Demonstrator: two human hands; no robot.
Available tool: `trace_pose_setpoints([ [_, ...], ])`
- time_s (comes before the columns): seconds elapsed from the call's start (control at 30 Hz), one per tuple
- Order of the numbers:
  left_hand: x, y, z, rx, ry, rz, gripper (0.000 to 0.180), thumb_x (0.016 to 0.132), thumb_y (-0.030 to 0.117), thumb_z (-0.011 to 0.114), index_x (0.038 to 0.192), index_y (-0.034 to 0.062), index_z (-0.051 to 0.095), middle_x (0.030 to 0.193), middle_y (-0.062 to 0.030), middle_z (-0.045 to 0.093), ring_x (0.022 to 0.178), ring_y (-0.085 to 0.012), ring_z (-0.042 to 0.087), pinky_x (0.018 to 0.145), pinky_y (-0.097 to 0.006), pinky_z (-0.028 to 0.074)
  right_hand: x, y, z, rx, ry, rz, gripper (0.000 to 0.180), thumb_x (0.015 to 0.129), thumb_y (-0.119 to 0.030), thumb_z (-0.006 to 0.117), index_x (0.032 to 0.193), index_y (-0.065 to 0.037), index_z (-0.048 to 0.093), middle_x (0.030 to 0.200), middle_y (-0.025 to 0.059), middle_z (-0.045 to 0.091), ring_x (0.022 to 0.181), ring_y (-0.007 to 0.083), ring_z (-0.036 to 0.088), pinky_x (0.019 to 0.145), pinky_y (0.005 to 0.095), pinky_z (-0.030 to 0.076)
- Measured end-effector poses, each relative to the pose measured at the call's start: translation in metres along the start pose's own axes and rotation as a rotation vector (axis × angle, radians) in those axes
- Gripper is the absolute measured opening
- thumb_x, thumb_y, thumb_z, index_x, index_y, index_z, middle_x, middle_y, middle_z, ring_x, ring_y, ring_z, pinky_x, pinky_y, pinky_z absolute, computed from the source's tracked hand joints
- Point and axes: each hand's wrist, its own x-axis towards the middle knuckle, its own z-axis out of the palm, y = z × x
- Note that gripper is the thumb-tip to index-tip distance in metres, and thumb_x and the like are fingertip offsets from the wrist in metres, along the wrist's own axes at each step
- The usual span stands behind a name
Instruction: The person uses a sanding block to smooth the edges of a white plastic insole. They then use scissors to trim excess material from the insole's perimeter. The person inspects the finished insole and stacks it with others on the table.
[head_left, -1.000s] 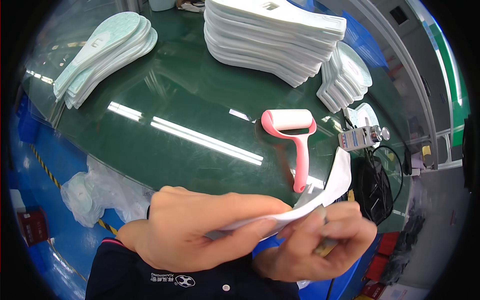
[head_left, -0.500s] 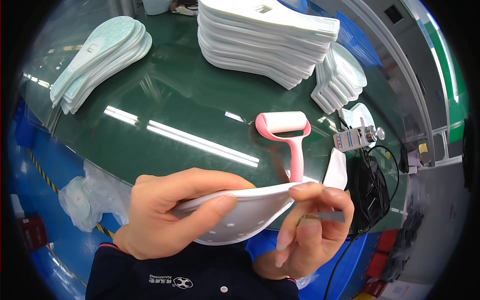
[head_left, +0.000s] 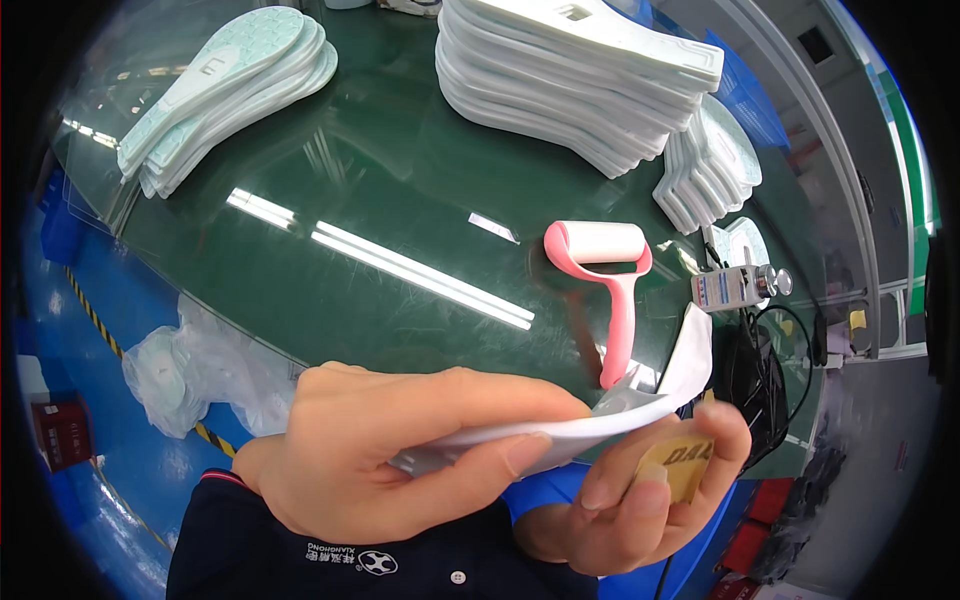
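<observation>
My left hand (head_left: 400, 450) grips a thin white shoe insole (head_left: 600, 420) edge-on, close under the camera, thumb below and fingers on top. My right hand (head_left: 640, 490) supports the insole's right end from beneath and also pinches a small tan card-like piece (head_left: 680, 465) between thumb and fingers. The insole's far tip (head_left: 695, 350) curls up past the right hand. A pink-handled roller with a white drum (head_left: 605, 275) lies on the dark green glass table (head_left: 380, 200) just beyond the hands.
A tall stack of white soles (head_left: 575, 75) sits at the back, a smaller stack (head_left: 710, 165) to its right, and pale green insoles (head_left: 225, 85) at the back left. A small metal device (head_left: 735, 288) and black cables (head_left: 760, 370) lie at the right edge. Clear plastic bags (head_left: 195, 365) hang at the left.
The insole has turned from showing its broad face to nearly edge-on. My right hand has shifted under its end, and the tan piece now shows in its fingers.
</observation>
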Motion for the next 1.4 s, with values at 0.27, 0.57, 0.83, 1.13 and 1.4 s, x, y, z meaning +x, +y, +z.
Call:
trace_pose_setpoints([
  [0.27, -0.001, -0.02, 0.0, -0.055, -0.134, 0.16, 0.021, 0.082, 0.002, 0.05, 0.099, -0.0102, 0.053, 0.072, -0.0124, 0.063, 0.056, -0.0106, 0.058, 0.048, -0.019, 0.043, 0.006, 0.018, 0.022, -0.375, 0.107, -0.435, 0.036, 0.067, -0.01, 0.056, 0.097, -0.004, 0.036, 0.055, 0.0066, 0.043, 0.044, 0.0126, 0.036, 0.047, 0.0238, 0.032],
  [0.57, 0.0, -0.022, 0.0, -0.033, -0.165, 0.238, 0.024, 0.083, 0.003, 0.048, 0.103, -0.0092, 0.052, 0.06, -0.0049, 0.056, 0.044, -0.0044, 0.045, 0.038, -0.018, 0.031, -0.003, 0.01, 0.021, -0.398, 0.089, -0.313, 0.029, 0.067, 0.001, 0.052, 0.089, -0.004, 0.035, 0.056, 0.0063, 0.042, 0.047, 0.0137, 0.043, 0.048, 0.0248, 0.034],
  [0.83, 0.0, -0.018, 0.003, 0.009, -0.109, 0.222, 0.021, 0.082, 0.003, 0.049, 0.1, -0.0079, 0.055, 0.059, -0.0047, 0.057, 0.041, -0.0042, 0.044, 0.036, -0.018, 0.03, 0.001, 0.014, 0.028, -0.404, 0.14, -0.379, 0.028, 0.069, -0.004, 0.055, 0.085, -0.004, 0.032, 0.053, 0.0019, 0.034, 0.044, 0.0101, 0.035, 0.046, 0.0227, 0.028],
  [1.13, 0.002, -0.016, 0.009, 0.036, -0.023, 0.211, 0.016, 0.079, 0.001, 0.053, 0.092, -0.0057, 0.06, 0.059, -0.0056, 0.059, 0.042, -0.0058, 0.048, 0.038, -0.019, 0.033, -0.001, -0.001, 0.015, -0.542, -0.016, -0.2, 0.027, 0.069, 0.0, 0.056, 0.082, -0.005, 0.033, 0.055, 0.0016, 0.037, 0.047, 0.0093, 0.037, 0.05, 0.0215, 0.031],
  [1.4, 0.003, -0.014, 0.013, 0.075, 0.024, 0.233, 0.015, 0.077, -0.001, 0.055, 0.09, -0.0058, 0.06, 0.061, -0.0076, 0.061, 0.042, -0.0052, 0.048, 0.037, -0.018, 0.032, 0.008, 0.0, 0.02, -0.317, -0.044, -0.259, 0.027, 0.067, 0.005, 0.057, 0.081, -0.004, 0.036, 0.057, 0.0024, 0.039, 0.051, 0.0091, 0.039, 0.053, 0.0216, 0.032],
])
